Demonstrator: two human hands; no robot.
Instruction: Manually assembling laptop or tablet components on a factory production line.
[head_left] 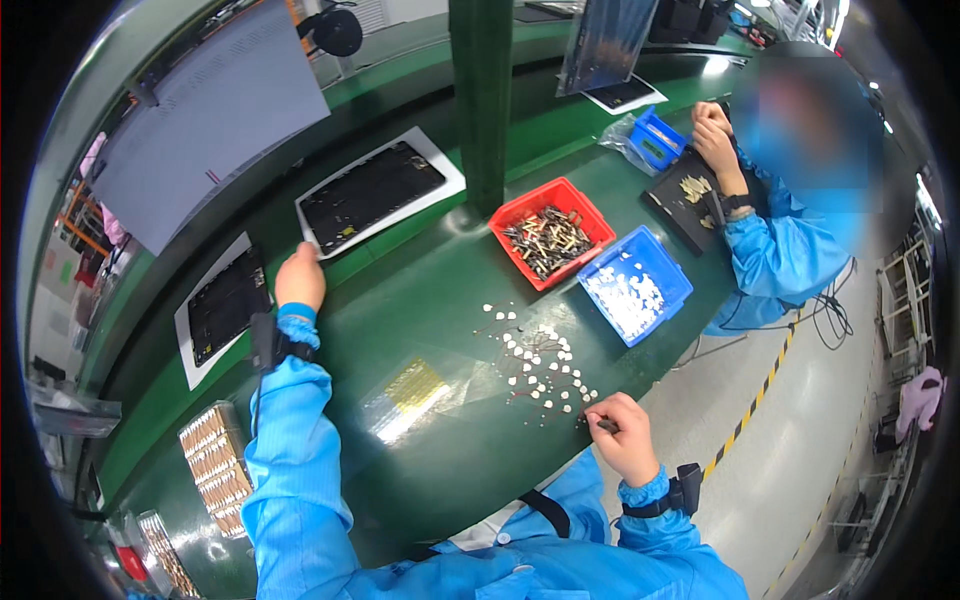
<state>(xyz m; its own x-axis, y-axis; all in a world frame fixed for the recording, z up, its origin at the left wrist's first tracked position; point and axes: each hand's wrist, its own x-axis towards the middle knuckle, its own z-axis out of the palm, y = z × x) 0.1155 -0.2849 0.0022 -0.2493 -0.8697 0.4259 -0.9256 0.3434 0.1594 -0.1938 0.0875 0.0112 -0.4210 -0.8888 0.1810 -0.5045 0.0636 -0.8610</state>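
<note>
My left hand [301, 281] is at the near left corner of a white sheet [443, 166], its fingers closed at the edge. On that sheet lies a flat black panel [375, 195] with small yellowish marks. My right hand [624, 437] is closed around a small dark object [607, 425], mostly hidden by the fingers, at the table's near edge. Just beyond it, small round white pieces with thin dark wires [540, 365] lie scattered. A strip of yellow pieces on clear film [412, 388] lies between my hands.
A red bin [501, 239] of small metallic parts and a blue bin [672, 272] of white pieces stand beyond the scatter. At left are another black panel [228, 305] and a tray of brown-and-white parts [215, 468]. A green post [481, 110] rises behind. A co-worker's hands [714, 140] are at right.
</note>
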